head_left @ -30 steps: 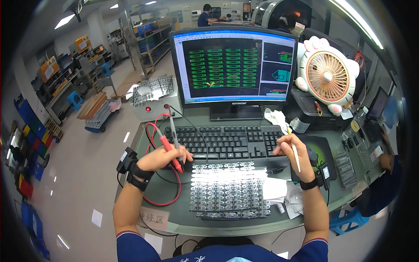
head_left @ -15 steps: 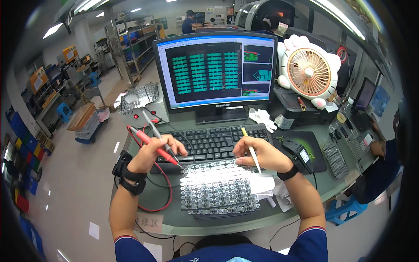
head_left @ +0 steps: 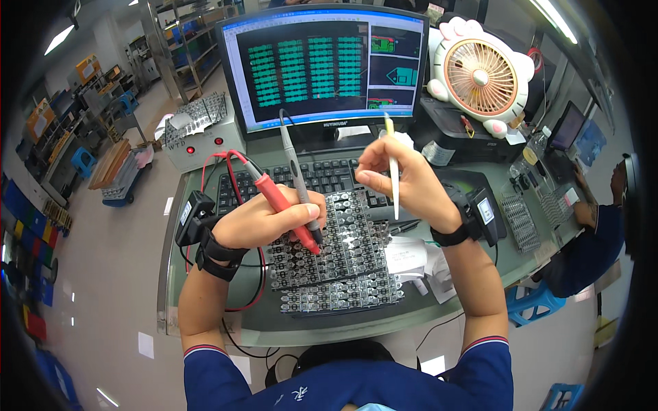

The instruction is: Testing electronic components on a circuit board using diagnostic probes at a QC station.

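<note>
My left hand is closed round two test probes, a red probe and a grey probe. The red one's tip is at a circuit board panel, a perforated-looking sheet with rows of small repeated boards; whether it touches cannot be told. This panel lies askew over a stack of similar panels. Above the panel's right side, my right hand has a slim white tool with a yellow end between its fingers, pointing down. Its kind is unclear.
Behind the panels are a keyboard and a monitor showing a board layout. A box with red terminals stands left, carrying more panels. White papers lie right. A fan sits on a printer. Another person sits at far right.
My left hand has moved right and down over the panel, bringing the probes along. The panel has turned and shifted toward the keyboard. My right hand has risen off the panel's edge, still holding the white tool.
</note>
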A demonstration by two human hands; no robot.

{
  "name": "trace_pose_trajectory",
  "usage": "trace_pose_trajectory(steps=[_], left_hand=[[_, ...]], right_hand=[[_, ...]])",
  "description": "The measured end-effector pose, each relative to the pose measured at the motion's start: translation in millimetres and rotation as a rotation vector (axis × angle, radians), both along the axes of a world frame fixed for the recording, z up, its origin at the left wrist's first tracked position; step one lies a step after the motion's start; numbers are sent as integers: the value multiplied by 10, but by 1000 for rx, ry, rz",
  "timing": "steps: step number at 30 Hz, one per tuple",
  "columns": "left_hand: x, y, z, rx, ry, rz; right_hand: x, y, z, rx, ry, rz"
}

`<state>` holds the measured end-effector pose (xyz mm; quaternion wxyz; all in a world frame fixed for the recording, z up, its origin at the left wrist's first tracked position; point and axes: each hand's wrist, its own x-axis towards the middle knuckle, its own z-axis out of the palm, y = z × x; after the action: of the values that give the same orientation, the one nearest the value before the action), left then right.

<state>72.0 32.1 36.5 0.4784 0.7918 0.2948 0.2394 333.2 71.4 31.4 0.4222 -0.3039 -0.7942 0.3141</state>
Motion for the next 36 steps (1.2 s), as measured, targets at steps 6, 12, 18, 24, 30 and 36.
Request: trace_pose_trajectory(steps=[6,12,18,24,30,36], left_hand=[[-65,74,-136,28,-12,7],[-19,53,-29,-50,-69,35],[-69,106,36,-126,80,-13],[-89,146,-9,-199,15,-102],[-117,153,-13,-219,85,-136],[-95,149,-8,-199,84,-143]], right_hand=[[-467,-89,224,-217,-54,322],[-479,-70,236,-204,115,250],[40,-502,65,-587,193,166],[98,-679,-229,-573,254,210],[99,-727,-283,-500,232,221],[102,-762,-230,-506,202,183]])
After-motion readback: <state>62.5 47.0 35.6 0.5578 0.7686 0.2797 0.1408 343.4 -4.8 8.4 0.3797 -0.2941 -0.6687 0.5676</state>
